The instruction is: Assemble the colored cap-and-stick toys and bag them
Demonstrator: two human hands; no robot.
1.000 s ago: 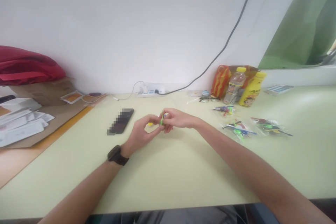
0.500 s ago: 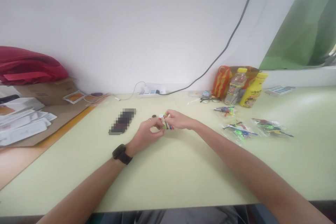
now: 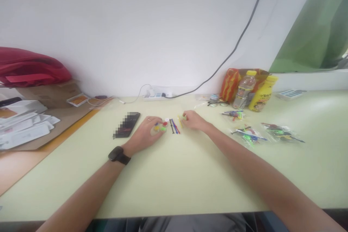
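My left hand (image 3: pixel 145 133) rests on the table with thumb and fingers apart, curved around several small coloured plastic pieces. Among these are a yellow piece (image 3: pixel 156 128), a green piece (image 3: pixel 163 129), a red round piece (image 3: pixel 165 123) and a white round piece (image 3: pixel 166 120). Thin plastic sticks lie side by side between the hands: a black stick (image 3: pixel 172 126), a blue stick (image 3: pixel 174 126) and a red one close against it. A yellow stick (image 3: pixel 179 121) lies nearer my right hand (image 3: pixel 193 120), whose fingertips are closed on a small green plastic piece (image 3: pixel 185 117).
A phone (image 3: pixel 127 125) lies left of my left hand. To the right are clear bags of plastic parts (image 3: pixel 248 136), glasses (image 3: pixel 217 103), a clear bottle (image 3: pixel 244 92) and a yellow bottle (image 3: pixel 262 96). A power strip (image 3: pixel 156 96) sits by the wall; envelopes (image 3: pixel 27 128) are piled left.
My hands have moved apart, the left one leftward and the right one rightward. The sticks and round pieces that they covered now show on the table.
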